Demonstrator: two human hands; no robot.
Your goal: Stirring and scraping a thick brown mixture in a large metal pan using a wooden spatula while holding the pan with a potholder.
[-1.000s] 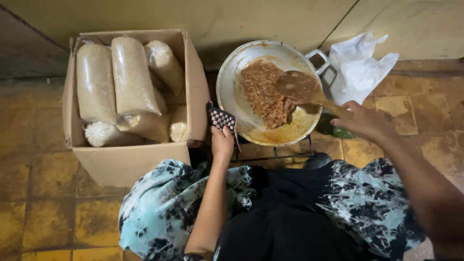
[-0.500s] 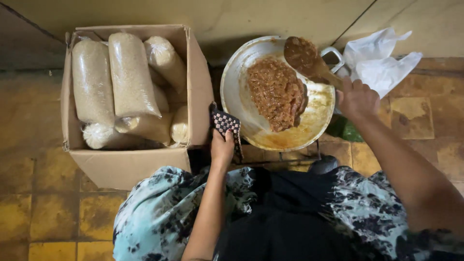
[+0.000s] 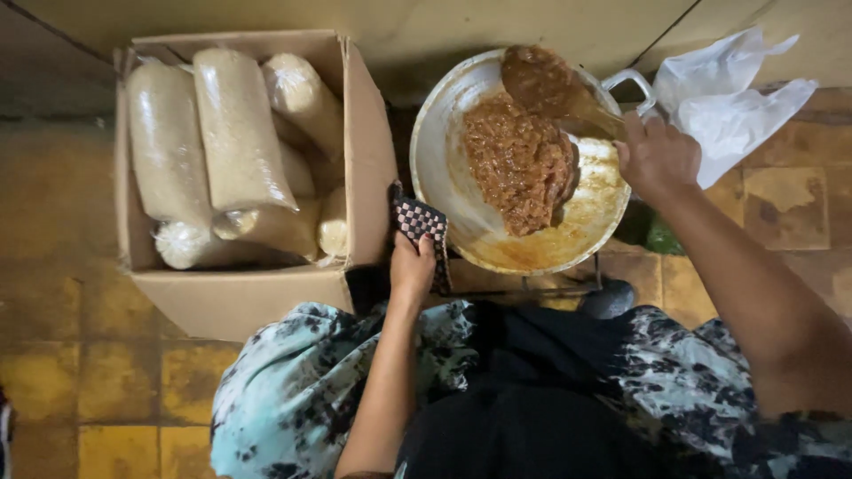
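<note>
Wide metal pan set low over the tiled floor, straight ahead of the knees, holding a heap of brown cooked mixture piled toward the far middle, with oily yellow smears on the bare near wall. Wooden spoon loaded with the same brown stuff, bowl resting at the pan's far rim, handle running right. Right hand closed around that handle, just beside the pan's looped metal handle. Left hand closed on a checked cloth, pressed against the pan's near left edge. Open cardboard box just left of the pan, packed with long clear bags of pale grain lying side by side. Crumpled white plastic bag at the far right by the wall. Patterned blue-and-black garment across the lap below.
</note>
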